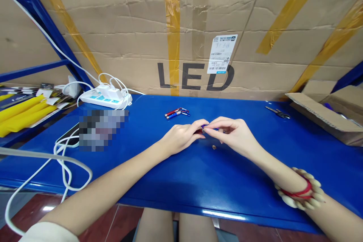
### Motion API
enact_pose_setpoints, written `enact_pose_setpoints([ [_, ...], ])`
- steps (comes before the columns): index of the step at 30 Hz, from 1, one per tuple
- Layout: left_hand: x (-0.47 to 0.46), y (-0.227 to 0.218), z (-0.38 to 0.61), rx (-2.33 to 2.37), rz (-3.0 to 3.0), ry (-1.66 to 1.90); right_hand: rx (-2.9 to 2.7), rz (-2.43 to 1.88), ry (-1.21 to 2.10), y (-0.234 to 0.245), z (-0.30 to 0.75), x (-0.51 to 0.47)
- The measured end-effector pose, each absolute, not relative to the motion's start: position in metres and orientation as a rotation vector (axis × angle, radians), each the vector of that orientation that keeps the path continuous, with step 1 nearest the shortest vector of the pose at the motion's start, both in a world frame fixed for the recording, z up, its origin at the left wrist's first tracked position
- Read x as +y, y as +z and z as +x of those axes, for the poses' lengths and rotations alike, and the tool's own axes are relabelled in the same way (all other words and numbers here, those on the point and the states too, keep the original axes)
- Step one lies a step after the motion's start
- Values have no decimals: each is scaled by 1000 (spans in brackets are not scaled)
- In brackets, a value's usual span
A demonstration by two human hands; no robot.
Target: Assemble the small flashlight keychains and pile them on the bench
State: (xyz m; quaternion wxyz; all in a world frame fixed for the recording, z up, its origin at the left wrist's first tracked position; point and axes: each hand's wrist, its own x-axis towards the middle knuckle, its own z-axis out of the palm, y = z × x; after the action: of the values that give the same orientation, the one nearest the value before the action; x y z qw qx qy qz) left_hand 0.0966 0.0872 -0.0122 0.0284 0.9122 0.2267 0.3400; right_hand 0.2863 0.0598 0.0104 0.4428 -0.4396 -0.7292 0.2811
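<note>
My left hand [183, 136] and my right hand [234, 134] meet at the middle of the blue table [170, 174], fingertips pinched together on a small keychain flashlight [204, 128], of which only red and blue bits show. A tiny round piece [214, 147] lies on the table just below the hands. Two more keychain flashlights [176, 112], one red and one blue, lie side by side a little further back to the left. A bead bracelet with a red band sits on my right wrist.
A white power strip [106, 98] with plugs and white cables [61, 159] sits at the back left. Yellow items [22, 113] lie on the left shelf. An open cardboard box [326, 115] stands at the right, scissors [278, 112] near it. A big "LED" carton [195, 45] forms the back wall.
</note>
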Motion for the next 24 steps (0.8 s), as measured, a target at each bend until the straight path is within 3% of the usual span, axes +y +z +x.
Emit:
enact_pose_setpoints([
  [4,87,-12,97,697,2801,1061,-1789,-1080,536,12,286,59],
  [13,86,-11,96,715,2863,1027,-2283,-940,-242,4,300,58],
  [19,87,-13,97,770,2900,972,-2181,-1067,-87,11,304,62],
  [24,89,-11,97,756,2821,1066,-2038,-1423,-230,20,318,73],
])
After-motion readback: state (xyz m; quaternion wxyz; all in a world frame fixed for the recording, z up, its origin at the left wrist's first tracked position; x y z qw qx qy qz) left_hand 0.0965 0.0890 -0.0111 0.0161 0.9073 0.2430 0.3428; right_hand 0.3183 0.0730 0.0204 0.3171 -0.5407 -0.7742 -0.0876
